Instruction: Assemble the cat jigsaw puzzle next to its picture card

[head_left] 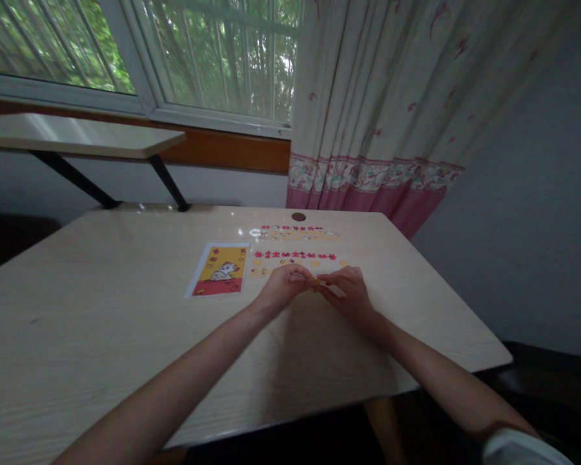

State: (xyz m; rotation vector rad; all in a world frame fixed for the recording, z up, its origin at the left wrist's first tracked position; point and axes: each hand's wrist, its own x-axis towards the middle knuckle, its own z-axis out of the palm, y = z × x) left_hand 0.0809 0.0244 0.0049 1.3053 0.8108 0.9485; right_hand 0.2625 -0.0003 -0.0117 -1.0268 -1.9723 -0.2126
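I see the left hand (286,279) and right hand (351,285), grips seemingly both pinching one small yellow piece (315,283) above the desk (126,342); a slack pinch could drop it among red pieces (295,255) at eleven o'clock.

The head camera faces forward, down over the table (101,336).

Floral curtain (382,97) is hanging right of window (136,64), pink along its bottom; greenery (223,71) is showing through bars (273,39). Pale shelf (77,134) is standing on black legs (167,181), left; grey wall (532,213) is filling right side.
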